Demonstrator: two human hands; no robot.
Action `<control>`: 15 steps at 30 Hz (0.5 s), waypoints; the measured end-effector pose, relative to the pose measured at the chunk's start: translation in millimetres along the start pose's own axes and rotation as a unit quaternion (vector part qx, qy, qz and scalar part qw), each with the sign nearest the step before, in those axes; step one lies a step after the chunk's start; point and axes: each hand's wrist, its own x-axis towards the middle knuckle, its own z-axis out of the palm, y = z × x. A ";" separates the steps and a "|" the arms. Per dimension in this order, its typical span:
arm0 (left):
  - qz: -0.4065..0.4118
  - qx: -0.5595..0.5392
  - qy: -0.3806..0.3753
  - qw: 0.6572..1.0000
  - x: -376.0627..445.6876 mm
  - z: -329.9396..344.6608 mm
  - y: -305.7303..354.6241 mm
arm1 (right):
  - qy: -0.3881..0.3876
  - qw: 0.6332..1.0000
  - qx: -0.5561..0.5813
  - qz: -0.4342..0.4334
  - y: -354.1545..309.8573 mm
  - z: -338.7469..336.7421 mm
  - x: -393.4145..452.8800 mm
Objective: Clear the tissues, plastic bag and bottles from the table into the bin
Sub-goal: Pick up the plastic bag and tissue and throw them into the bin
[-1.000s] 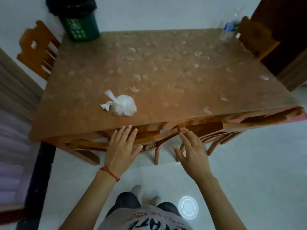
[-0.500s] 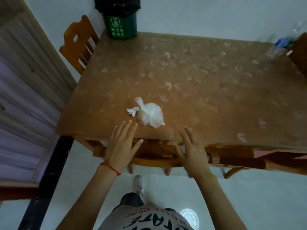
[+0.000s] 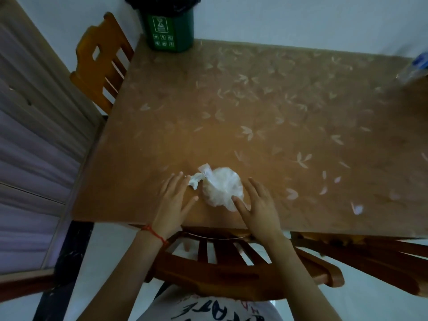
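Flanking a knotted, crinkly plastic bag (image 3: 222,189): two flat, spread hands (image 3: 172,200).

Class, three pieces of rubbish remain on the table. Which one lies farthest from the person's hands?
The bottle at the far right edge, blurred, with a blue label. The plastic bag and tissue lie between the hands.

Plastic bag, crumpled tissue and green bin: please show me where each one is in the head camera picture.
Plastic bag (image 3: 222,188), head view, middle of its white bulge.
Crumpled tissue (image 3: 194,181), head view, its centre, left of the bag.
Green bin (image 3: 170,28), head view, its front wall.
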 end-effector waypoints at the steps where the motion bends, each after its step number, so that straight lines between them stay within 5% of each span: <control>1: -0.008 -0.009 -0.005 1.000 2.5 0.8 -1.7 | -0.009 1.000 0.001 0.003 0.0 3.7 7.1; 15: -0.081 -0.067 -0.021 0.994 4.7 12.0 -21.1 | -0.146 0.989 -0.017 0.029 14.1 61.7 59.7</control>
